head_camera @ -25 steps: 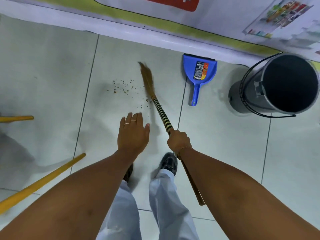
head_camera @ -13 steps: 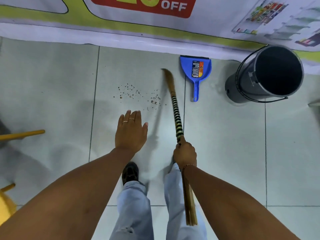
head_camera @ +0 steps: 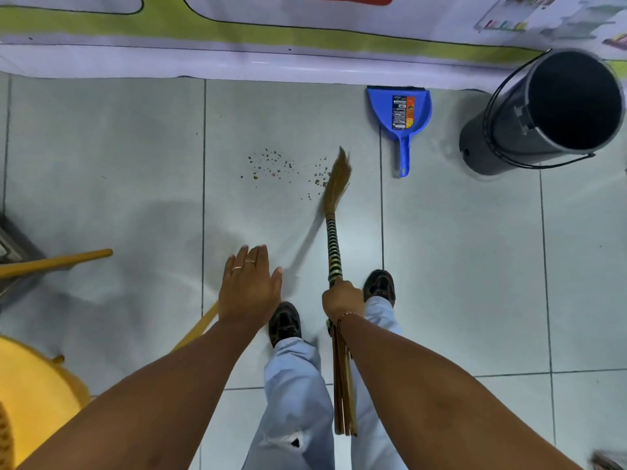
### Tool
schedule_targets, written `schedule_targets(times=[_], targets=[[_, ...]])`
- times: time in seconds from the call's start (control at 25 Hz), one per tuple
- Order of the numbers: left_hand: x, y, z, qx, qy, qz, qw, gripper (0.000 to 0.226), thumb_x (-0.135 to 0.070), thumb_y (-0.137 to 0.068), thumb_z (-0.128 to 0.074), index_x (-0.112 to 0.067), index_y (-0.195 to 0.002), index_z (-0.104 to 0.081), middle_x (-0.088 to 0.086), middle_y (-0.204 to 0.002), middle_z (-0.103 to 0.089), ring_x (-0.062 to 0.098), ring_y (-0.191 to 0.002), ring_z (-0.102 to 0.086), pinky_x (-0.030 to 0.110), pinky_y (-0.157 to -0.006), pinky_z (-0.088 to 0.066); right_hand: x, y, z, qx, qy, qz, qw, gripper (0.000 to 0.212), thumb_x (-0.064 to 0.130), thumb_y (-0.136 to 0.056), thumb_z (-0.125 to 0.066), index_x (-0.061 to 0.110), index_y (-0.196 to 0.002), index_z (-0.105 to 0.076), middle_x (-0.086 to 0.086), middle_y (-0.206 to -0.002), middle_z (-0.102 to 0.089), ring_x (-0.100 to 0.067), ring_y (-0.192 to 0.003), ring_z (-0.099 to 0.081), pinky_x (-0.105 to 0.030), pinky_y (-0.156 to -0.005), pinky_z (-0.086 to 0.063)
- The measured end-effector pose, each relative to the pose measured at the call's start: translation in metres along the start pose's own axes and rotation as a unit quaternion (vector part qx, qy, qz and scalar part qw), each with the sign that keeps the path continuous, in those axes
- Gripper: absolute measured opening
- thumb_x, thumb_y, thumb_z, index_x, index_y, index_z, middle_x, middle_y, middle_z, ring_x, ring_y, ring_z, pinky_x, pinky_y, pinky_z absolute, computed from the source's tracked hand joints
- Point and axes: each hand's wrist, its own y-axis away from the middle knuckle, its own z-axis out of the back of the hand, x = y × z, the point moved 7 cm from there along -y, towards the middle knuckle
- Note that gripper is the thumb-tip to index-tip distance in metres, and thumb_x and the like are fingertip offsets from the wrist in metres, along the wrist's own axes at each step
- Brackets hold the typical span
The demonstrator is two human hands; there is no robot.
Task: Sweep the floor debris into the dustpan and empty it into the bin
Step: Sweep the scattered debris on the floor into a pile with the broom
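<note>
My right hand [head_camera: 342, 299] is wrapped tight around the striped handle of the grass broom [head_camera: 334, 215], and my left hand [head_camera: 248, 293] hovers flat and empty, fingers together, thumb out. Half a second ago the bristles stood farther out, past the crumbs and close to the dustpan; now I have pulled them back so the tip rests at the right edge of the floor debris [head_camera: 285, 167], which looks barely shifted. So I judge the gathering stroke is only starting. Beyond, the blue dustpan [head_camera: 399, 111] lies by the wall, well apart from the crumbs, with the dark bin [head_camera: 502, 140] tipped beside it
</note>
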Motion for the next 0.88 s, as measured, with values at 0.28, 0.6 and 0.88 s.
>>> schedule_targets(times=[0.28,0.6,0.88], targets=[[0.039,-0.002,0.013,-0.022,0.007,0.038,0.999,0.049,-0.027,-0.093,-0.043,0.003,-0.132,-0.039,0.026,-0.136,-0.049,0.038,-0.135,-0.034,0.048,-0.114,-0.023,0.052,-0.001,-0.018,0.016,0.009,0.038,0.999,0.038,0.015,-0.094,-0.039,0.006,-0.131,-0.046,-0.015,-0.13,-0.055,-0.032,-0.119,-0.053,-0.036,-0.093,-0.047],[0.04,-0.004,0.016,-0.031,0.015,0.029,0.999,0.05,-0.025,-0.093,-0.045,0.005,-0.131,-0.039,0.028,-0.133,-0.051,0.04,-0.133,-0.036,0.05,-0.113,-0.025,0.052,0.029,-0.006,-0.068,0.003,0.109,0.992,0.037,0.015,-0.095,-0.036,0.012,-0.132,-0.042,-0.018,-0.114,-0.064,-0.035,-0.104,-0.06,-0.035,-0.078,-0.046],[0.036,-0.002,0.006,-0.023,0.039,0.036,0.998,0.051,-0.026,-0.093,-0.043,0.003,-0.134,-0.036,0.023,-0.138,-0.048,0.035,-0.137,-0.031,0.046,-0.115,-0.021,-0.01,0.051,-0.033,-0.018,-0.052,-0.042,0.998,0.037,0.01,-0.095,-0.036,0.004,-0.131,-0.044,-0.02,-0.124,-0.06,-0.036,-0.114,-0.056,-0.037,-0.089,-0.048]])
